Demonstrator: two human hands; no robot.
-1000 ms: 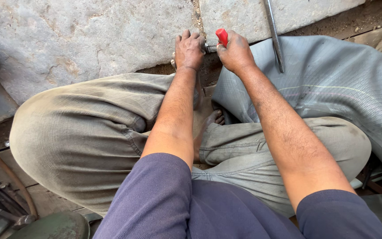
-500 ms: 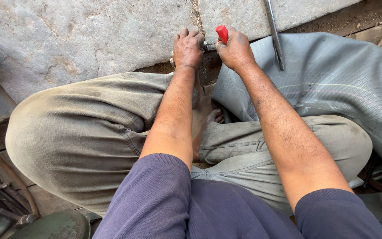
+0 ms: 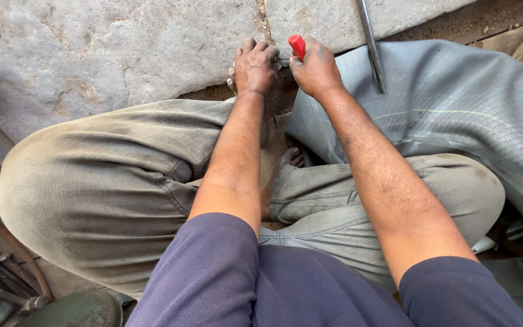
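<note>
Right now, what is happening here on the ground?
A person sits cross-legged on the ground, both arms stretched forward. The right hand grips a red-handled tool, and the left hand presses down right beside it, on something small that the fingers hide. They work at the edge of a grey stone slab. A grey rubber sheet lies over the right knee, and a thin metal rod rests across its upper edge.

I sit on rough stone slabs point(image 3: 122, 54) filling the upper frame; a grey rubber inner tube point(image 3: 455, 109) lies at right, a metal rod point(image 3: 370, 42) across its top.
</note>
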